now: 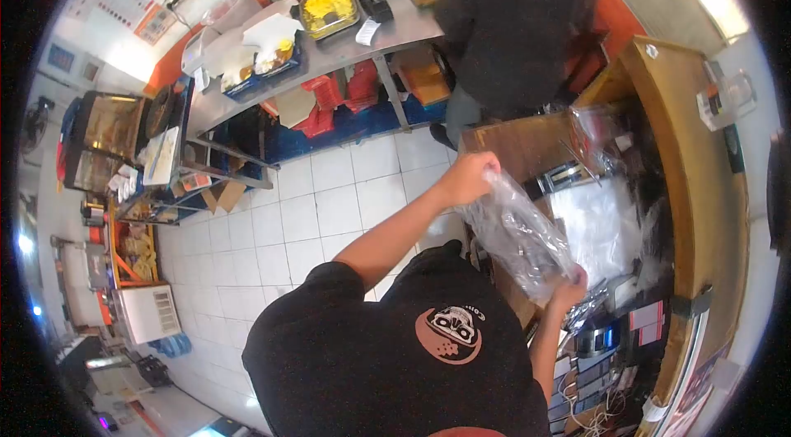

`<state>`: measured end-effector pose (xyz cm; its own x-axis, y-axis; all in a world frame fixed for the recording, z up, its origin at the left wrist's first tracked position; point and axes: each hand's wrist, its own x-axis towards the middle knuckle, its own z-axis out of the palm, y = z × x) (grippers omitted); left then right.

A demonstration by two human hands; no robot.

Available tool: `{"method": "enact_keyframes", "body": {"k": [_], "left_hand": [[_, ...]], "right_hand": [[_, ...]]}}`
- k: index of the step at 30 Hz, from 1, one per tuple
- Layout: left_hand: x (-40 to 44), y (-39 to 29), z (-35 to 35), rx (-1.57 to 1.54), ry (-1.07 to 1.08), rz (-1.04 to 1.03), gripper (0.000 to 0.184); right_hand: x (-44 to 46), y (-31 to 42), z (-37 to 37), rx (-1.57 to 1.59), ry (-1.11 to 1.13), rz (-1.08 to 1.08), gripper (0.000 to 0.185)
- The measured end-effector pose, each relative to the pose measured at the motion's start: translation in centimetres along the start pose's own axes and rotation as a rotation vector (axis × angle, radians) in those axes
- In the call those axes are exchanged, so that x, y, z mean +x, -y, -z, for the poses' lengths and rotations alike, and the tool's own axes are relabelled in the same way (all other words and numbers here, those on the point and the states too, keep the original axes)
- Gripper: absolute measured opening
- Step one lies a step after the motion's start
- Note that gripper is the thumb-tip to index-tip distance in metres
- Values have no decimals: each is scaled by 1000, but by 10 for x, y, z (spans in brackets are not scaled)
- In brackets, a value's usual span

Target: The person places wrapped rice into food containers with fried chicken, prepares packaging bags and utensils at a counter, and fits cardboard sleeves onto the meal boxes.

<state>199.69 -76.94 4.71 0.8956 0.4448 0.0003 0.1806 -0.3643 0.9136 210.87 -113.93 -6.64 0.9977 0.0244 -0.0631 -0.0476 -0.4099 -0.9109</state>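
A clear plastic bag (pixel 527 231) is stretched between my two hands, over the edge of a wooden counter. My left hand (pixel 470 179) is closed on its upper left end. The lower right end is pinched in my right hand (pixel 570 287). Just beyond the bag, a stack of clear plastic sheets or bags (pixel 597 223) lies on the counter.
A person in dark clothes (pixel 523 25) stands ahead, by a steel table (pixel 329 54) with a tray of yellow food (pixel 328 7) and boxes. Red items (pixel 329 95) sit on its lower shelf. A wooden partition (pixel 696 190) rises at right. Cables (pixel 606 412) lie lower right.
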Motion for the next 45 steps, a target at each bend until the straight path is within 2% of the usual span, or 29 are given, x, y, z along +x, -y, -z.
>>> {"method": "enact_keyframes", "body": {"k": [1,2,5,6,8,10,11,13,14,17,18,21,22,23,24,27,30,33,34,37,38,39,40,41,42,44,45], "left_hand": [[-2,2,11,82,42,-64,28],[-4,22,14,147,71,-149,32],[-3,93,3,175,4,-16,30],[-3,95,3,-112,14,185,29],[-1,98,3,-694,33,576,26],[3,118,-13,-988,75,645,26],[6,134,-24,-1136,94,674,26],[18,183,-59,-824,83,638,31],[20,195,-74,-668,81,619,33],[3,122,-94,-365,-79,545,43],[2,116,-103,-299,-22,504,45],[1,108,-129,-132,87,390,52],[5,109,-139,-100,86,356,55],[9,110,-149,-66,86,317,59],[14,116,-160,-150,145,302,76],[8,82,-159,80,-67,5,87],[-12,24,-113,361,-169,-7,92],[-37,58,-94,308,-264,-71,86],[-56,65,-83,322,-263,-36,80],[-126,128,-65,472,-168,139,69],[-159,145,-60,514,-122,221,65],[-191,149,-52,573,2,411,66],[-223,143,-39,437,90,561,70],[-268,161,-42,419,102,567,74],[-317,204,-65,363,151,787,74],[-407,201,-64,-737,79,449,66],[-425,197,-63,-1028,-19,451,63]], "right_hand": [[8,16,7,309,20,-122,25],[16,32,15,516,136,-257,34],[19,78,37,807,448,-506,49],[13,83,50,701,561,-328,61],[10,76,59,660,675,-436,66],[18,65,69,670,860,-527,64],[21,60,69,515,879,-493,62],[24,50,69,204,901,-424,58],[37,24,64,67,830,-365,55],[68,-29,55,-172,349,-307,57],[65,-26,42,-468,71,43,48],[32,52,9,-549,-248,356,40],[30,47,-2,-326,-53,287,35],[29,34,-14,-238,199,254,39],[30,18,-28,-149,449,220,42],[26,-48,-54,-488,331,687,44],[56,-100,-49,-328,458,296,51],[38,1,-30,-61,572,-350,53],[49,-15,-27,-121,543,-143,47],[44,0,-26,25,377,55,39],[35,12,-28,122,322,20,26],[27,18,-32,193,323,11,23],[17,21,-36,265,322,-1,21],[4,26,-41,337,317,-16,19],[-12,36,-48,341,357,-12,16],[-43,62,-69,344,434,-3,12],[-55,65,-80,323,500,19,11]]}}
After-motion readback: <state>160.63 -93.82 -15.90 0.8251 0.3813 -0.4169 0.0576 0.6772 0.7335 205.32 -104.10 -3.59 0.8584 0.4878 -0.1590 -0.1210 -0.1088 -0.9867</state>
